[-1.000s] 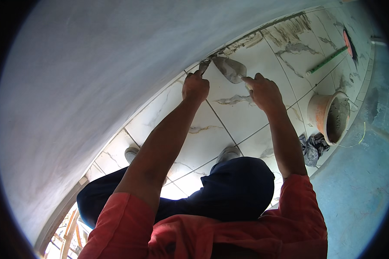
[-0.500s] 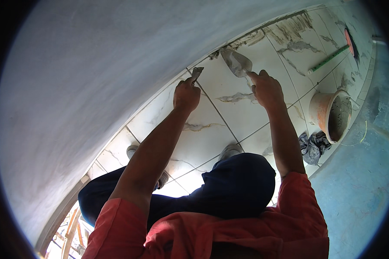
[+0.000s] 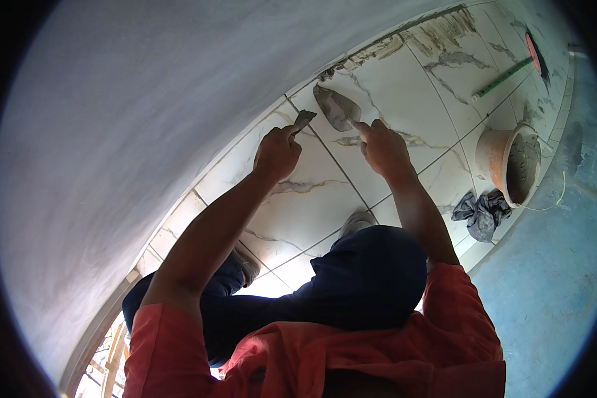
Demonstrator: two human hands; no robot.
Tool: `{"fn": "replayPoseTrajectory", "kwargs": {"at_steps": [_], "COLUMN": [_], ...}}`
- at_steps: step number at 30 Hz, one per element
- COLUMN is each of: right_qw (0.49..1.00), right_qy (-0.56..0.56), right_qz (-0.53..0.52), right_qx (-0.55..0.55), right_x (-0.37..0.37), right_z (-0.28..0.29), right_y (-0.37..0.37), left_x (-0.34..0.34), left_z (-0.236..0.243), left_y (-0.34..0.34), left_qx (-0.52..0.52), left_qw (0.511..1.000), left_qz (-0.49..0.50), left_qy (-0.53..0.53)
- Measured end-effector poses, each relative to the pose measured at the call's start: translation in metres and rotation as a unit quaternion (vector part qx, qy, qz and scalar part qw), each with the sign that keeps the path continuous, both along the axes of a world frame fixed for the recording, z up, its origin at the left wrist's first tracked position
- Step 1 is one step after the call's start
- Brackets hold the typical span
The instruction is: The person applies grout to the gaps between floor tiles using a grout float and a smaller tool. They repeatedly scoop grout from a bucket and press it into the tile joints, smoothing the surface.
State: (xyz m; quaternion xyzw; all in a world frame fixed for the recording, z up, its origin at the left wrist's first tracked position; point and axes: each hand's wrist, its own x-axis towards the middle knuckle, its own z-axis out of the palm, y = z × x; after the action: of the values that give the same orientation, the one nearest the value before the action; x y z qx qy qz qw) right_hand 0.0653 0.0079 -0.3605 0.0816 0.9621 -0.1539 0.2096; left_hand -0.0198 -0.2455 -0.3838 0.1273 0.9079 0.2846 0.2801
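Observation:
My left hand [image 3: 277,151] is closed around a small flat scraper [image 3: 304,119], its blade held over the white marbled tiles [image 3: 305,192], left of the trowel. My right hand [image 3: 382,149] grips a pointed trowel [image 3: 335,106] by the handle; the broad grey blade, smeared with mortar, is close to the foot of the pale wall [image 3: 146,99]. Grey mortar [image 3: 438,36] is smeared in streaks along the tile edge by that wall, with a small lump beside the trowel's tip.
At right stand a bucket [image 3: 492,156] of grey mix and a crumpled dark cloth [image 3: 484,219]. Farther back lies a green-handled tool [image 3: 501,81] with a pink head. A pale blue surface [image 3: 544,265] borders the tiles. My knees and feet are below.
My left hand has drawn down and left, pulling the scraper away from the wall joint. My right hand and trowel shifted up and right, then back leftward.

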Motion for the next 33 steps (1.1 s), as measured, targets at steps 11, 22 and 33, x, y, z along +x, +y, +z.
{"fn": "replayPoseTrajectory", "kwargs": {"at_steps": [11,22,33], "right_qw": [0.992,0.988,0.986], "right_qy": [0.029,0.019,0.015], "right_qz": [-0.118,-0.114,-0.148], "right_qx": [-0.038,-0.104,-0.077], "right_x": [-0.004,0.011,-0.003], "right_z": [-0.009,0.003,-0.02], "right_y": [-0.004,-0.041,-0.044], "left_x": [0.014,0.01,0.01], "left_z": [0.026,0.042,0.064], "left_y": [-0.025,-0.052,-0.066], "left_qx": [-0.013,-0.031,-0.04], "left_qw": [0.993,0.988,0.982], "left_qz": [-0.117,-0.141,-0.163], "left_qy": [-0.026,-0.05,-0.083]}}
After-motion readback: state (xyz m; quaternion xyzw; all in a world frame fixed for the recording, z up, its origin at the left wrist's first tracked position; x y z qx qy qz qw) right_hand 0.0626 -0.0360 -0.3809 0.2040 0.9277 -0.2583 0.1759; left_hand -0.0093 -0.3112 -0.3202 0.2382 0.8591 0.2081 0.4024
